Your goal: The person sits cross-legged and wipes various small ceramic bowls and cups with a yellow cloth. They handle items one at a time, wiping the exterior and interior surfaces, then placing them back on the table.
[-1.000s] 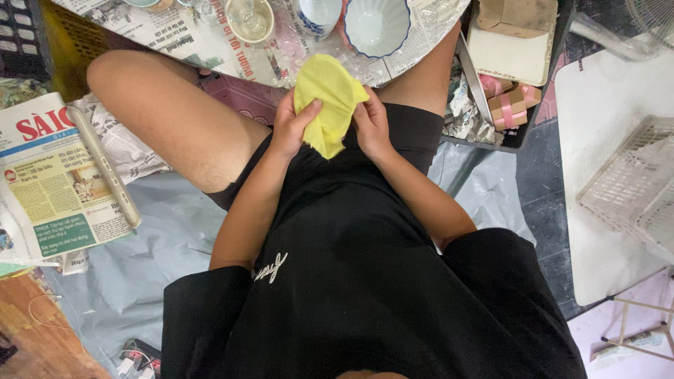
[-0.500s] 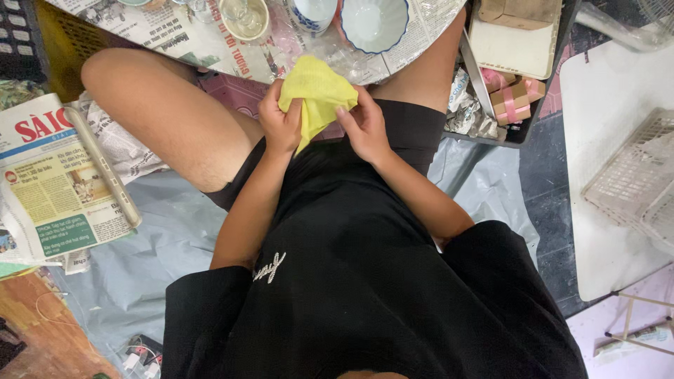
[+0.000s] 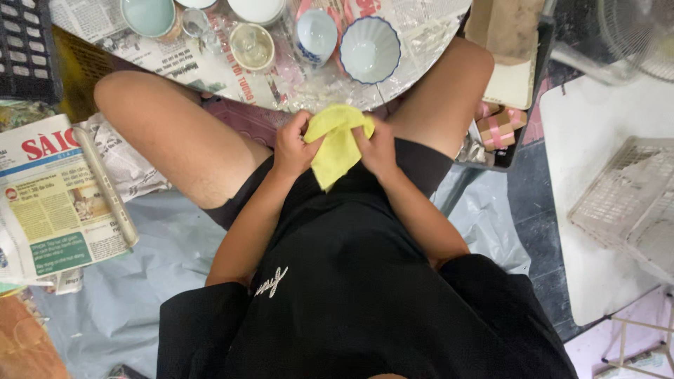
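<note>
I sit with my knees apart and hold a yellow cloth (image 3: 338, 144) over my lap with both hands. My left hand (image 3: 293, 146) grips its left edge and my right hand (image 3: 378, 147) pinches its right edge. The cloth hangs folded between them, just below the rim of a round table (image 3: 309, 88) covered in newspaper and clear plastic. A white bowl with a blue rim (image 3: 370, 49) stands on the table right above my hands, with a blue-and-white cup (image 3: 315, 35) beside it.
More bowls and cups (image 3: 253, 45) stand on the table. A newspaper on a board (image 3: 60, 203) lies at the left. A white wire basket (image 3: 628, 203) sits on a white surface at the right. A small pink-ribboned box (image 3: 500, 126) lies by my right knee.
Both hands have kept hold of the cloth and shifted it a little, bunching it closer between them. The view has tilted slightly toward the table.
</note>
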